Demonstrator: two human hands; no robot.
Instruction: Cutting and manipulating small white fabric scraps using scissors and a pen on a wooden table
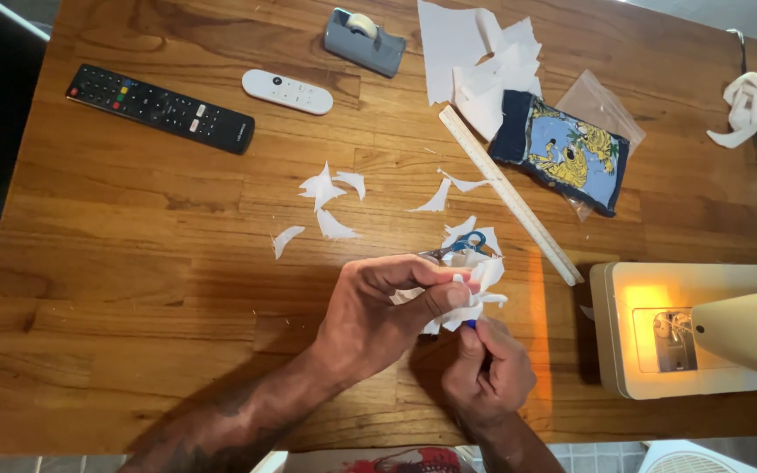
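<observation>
My left hand (374, 315) pinches a small piece of cut white paper (484, 278) between thumb and fingers, just above the wooden table (133, 289). My right hand (488, 368) is curled below it around a blue pen or marker (471, 325) whose tip touches the paper's lower edge. A pair of blue-handled scissors (459, 248) lies on the table right behind the paper. Several white paper scraps (330, 197) are scattered further back.
A long white ruler (510, 193) lies diagonally. Behind it sit a dark blue printed fabric pouch (562, 151), torn white paper (475, 57) and a grey tape dispenser (365, 41). Black remote (159, 108) and white remote (286, 91) lie far left. A lit sewing machine (685, 328) stands right.
</observation>
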